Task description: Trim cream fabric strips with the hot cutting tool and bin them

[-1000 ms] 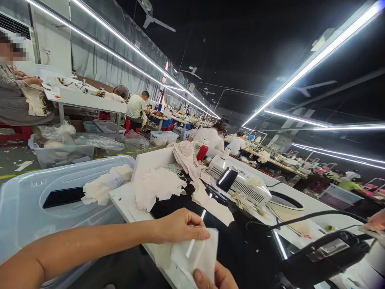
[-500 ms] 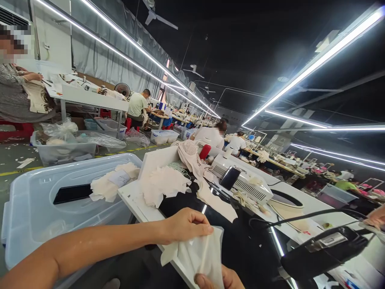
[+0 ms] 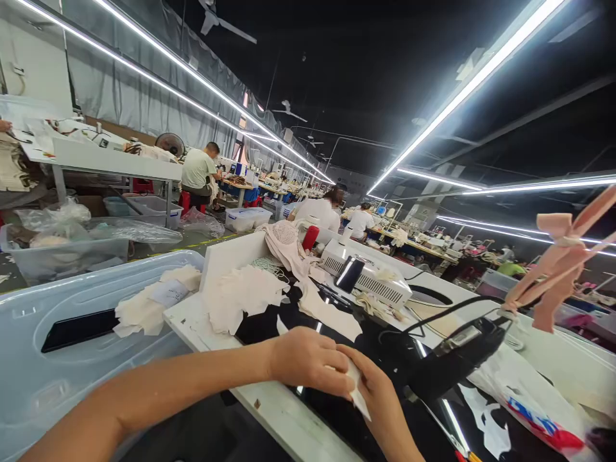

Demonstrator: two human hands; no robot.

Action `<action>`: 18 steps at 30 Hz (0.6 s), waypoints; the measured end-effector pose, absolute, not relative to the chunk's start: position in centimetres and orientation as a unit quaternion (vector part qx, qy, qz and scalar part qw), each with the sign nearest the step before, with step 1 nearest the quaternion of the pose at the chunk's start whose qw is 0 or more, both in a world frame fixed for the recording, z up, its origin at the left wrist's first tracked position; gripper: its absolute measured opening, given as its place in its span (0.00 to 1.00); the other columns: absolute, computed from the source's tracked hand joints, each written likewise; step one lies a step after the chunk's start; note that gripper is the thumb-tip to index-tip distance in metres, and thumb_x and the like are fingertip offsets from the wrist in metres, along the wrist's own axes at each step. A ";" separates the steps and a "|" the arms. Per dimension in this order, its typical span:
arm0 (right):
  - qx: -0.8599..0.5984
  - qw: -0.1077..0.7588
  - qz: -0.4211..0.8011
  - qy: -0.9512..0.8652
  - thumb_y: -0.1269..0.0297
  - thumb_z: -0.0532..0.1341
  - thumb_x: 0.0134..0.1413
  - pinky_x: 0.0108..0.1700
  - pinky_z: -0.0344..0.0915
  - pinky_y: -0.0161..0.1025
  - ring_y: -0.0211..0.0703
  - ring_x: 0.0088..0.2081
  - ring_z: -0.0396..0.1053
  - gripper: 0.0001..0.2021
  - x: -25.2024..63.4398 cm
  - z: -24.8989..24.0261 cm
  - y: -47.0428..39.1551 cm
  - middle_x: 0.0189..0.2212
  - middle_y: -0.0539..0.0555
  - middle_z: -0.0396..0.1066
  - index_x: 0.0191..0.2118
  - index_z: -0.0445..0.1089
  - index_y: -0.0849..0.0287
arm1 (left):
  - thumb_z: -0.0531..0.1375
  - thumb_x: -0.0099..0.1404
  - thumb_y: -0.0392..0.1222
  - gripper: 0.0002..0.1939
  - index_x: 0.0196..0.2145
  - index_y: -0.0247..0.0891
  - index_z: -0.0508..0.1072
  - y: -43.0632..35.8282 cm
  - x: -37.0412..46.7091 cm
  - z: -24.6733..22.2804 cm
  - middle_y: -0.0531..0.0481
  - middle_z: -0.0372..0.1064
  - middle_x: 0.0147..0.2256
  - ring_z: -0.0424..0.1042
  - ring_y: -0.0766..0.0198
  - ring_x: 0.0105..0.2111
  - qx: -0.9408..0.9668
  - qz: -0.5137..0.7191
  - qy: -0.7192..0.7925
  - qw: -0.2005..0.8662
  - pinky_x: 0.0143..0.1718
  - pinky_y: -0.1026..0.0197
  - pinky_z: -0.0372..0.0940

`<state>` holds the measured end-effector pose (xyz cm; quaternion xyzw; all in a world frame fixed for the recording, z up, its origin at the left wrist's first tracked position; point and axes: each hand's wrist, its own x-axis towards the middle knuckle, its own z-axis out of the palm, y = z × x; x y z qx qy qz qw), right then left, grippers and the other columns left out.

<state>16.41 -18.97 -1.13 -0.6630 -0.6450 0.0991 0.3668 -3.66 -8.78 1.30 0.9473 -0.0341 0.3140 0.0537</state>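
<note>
Close together over the front of the black table surface, both hands hold a small cream fabric piece. My left hand is closed, its curled fingers against the fabric's left side. Around the right side, my right hand is closed, with its fingers partly hidden behind the cloth. One pointed corner of the piece hangs below the fingers. Just beyond the hands lies a long cream fabric piece, and a stack of cut cream pieces is at its left.
On the right stands a black machine with a cable, and pink straps hang near it. Scissors lie at the lower right. A white vented unit and a phone sit behind. A lidded plastic bin stands left.
My hands have come together, and the fabric, spread out before, is now folded small between them. The view has swung right, bringing the pink straps and scissors into sight.
</note>
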 end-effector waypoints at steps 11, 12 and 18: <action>-0.746 0.143 -0.103 -0.642 0.61 0.67 0.71 0.56 0.78 0.53 0.49 0.52 0.78 0.13 20.2 -3.6 -17.2 0.52 0.57 0.78 0.56 0.75 0.58 | 0.64 0.79 0.56 0.20 0.60 0.42 0.77 -9.4 -3.8 -6.4 0.49 0.81 0.54 0.78 0.55 0.50 0.961 0.277 -0.009 0.005 0.57 0.56 0.69; -0.746 0.138 -0.118 -0.641 0.60 0.67 0.71 0.57 0.78 0.53 0.49 0.53 0.78 0.14 20.3 -3.5 -17.3 0.54 0.57 0.77 0.57 0.75 0.58 | 0.63 0.80 0.55 0.20 0.62 0.42 0.76 -9.5 -4.0 -6.1 0.48 0.81 0.54 0.78 0.55 0.50 0.962 0.273 -0.007 0.011 0.57 0.56 0.69; -0.689 0.135 -0.174 -0.691 0.76 0.65 0.68 0.63 0.75 0.54 0.53 0.63 0.73 0.23 18.9 -3.5 -18.5 0.61 0.58 0.74 0.65 0.71 0.55 | 0.61 0.80 0.55 0.23 0.63 0.38 0.75 -9.8 -4.6 -5.5 0.43 0.80 0.53 0.78 0.51 0.52 0.962 0.270 0.017 0.033 0.66 0.47 0.66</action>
